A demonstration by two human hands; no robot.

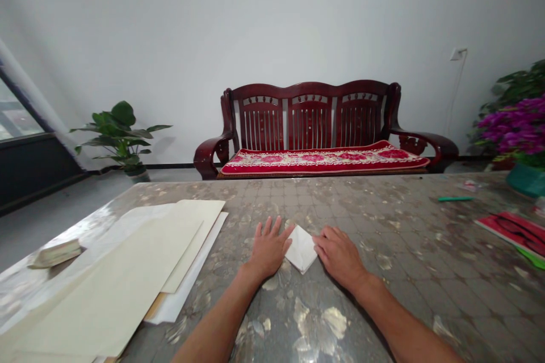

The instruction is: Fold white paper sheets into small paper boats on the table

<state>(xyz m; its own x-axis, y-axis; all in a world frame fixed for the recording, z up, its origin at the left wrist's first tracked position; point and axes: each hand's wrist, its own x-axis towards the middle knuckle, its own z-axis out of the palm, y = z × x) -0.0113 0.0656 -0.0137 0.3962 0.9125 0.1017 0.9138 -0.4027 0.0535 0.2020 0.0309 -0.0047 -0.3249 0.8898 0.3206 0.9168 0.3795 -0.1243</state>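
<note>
A square of folded white paper (301,249) lies on the glossy, mottled worktop (426,295), one corner pointing toward the person and set between both hands. The left hand (269,249) lies palm down just left of the paper, with its fingers spread and its thumb against the paper's upper left edge. The right hand (338,257) lies palm down just right of it, with its fingertips (317,244) at the paper's right corner. Each grip is flat and open: neither hand pinches or lifts the paper, which only meets them at its edges.

Left of the paper, near the left hand, lies a stack of cream paper sheets (114,272) with white sheets beneath. Farther left sits a small pale bundle (55,253), perhaps wrapped in paper, though the view is too poor to be sure. Well right of the paper are a green marker (455,198) and a red booklet (513,232). Straight ahead, beyond the worktop, stands a dark wooden bench (310,119) with a red floral cushion (323,161), flanked by a leafy potted plant (119,136) and purple flowers (517,125).
</note>
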